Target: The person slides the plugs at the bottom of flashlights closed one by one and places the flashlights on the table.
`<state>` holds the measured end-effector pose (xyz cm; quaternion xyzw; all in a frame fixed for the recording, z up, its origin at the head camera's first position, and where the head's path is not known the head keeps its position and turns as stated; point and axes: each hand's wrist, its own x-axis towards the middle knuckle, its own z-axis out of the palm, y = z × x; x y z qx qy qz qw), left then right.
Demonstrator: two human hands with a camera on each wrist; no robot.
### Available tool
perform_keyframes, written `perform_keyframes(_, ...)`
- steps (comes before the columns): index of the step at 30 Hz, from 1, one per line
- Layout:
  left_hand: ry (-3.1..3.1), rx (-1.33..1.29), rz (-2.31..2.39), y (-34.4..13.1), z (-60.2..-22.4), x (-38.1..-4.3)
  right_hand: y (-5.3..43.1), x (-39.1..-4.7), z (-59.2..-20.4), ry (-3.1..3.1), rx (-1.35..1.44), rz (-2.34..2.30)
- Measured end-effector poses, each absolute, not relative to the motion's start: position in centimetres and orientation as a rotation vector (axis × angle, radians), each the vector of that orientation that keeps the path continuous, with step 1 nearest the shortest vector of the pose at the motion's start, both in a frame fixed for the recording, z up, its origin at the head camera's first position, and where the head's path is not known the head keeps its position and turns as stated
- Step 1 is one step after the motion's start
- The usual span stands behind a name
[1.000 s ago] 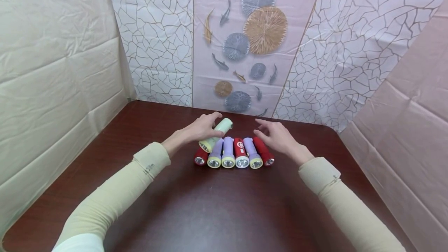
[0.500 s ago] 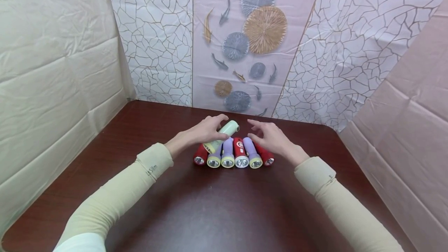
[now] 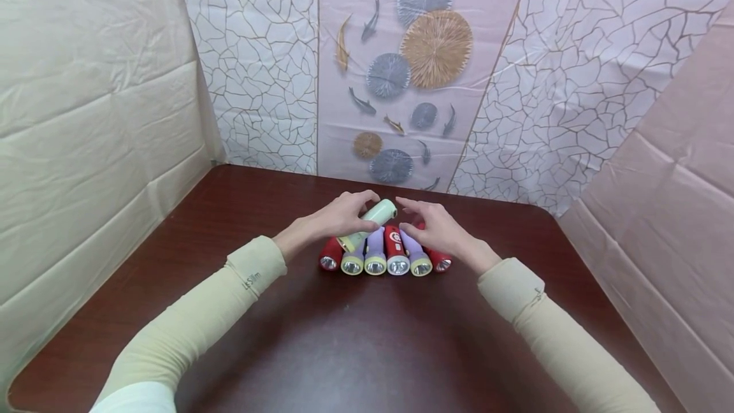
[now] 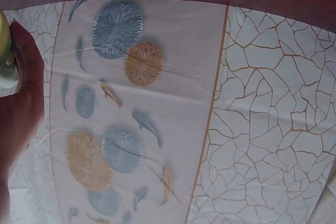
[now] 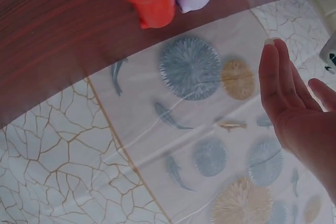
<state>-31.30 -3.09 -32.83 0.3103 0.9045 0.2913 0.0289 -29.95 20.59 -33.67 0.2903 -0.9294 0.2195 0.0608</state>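
My left hand point(image 3: 338, 214) grips a pale green flashlight point(image 3: 380, 211) between thumb and fingers, its yellow-rimmed head tilted down to the left and its tail up to the right. It is raised over the left part of a row of flashlights. In the left wrist view, the left hand point(image 4: 26, 85) and part of the flashlight point(image 4: 5, 56) show at the edge. Facing the tail, my right hand point(image 3: 438, 225) hovers with fingers extended and thumb apart, holding nothing. Its fingers point(image 5: 273, 77) are loosely straight in the right wrist view.
Several flashlights lie side by side on the dark table point(image 3: 344, 336), lenses toward me: red ones point(image 3: 394, 242) and purple ones point(image 3: 374, 250). The rightmost red flashlight point(image 5: 155, 1) is partly under the right hand. A patterned cloth point(image 3: 390, 101) hangs behind the table.
My left hand has carried the green flashlight rightward over the row. My right hand has shifted left, bringing its fingers close to the flashlight's tail. The row has stayed put.
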Motion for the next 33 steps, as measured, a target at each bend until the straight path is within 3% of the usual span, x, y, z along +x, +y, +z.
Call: perform_keyframes(33, 2.781, 0.976, 0.930, -3.2, -33.9, -30.9, 19.1, -29.6, -34.0, -2.888, 0.895, 0.885)
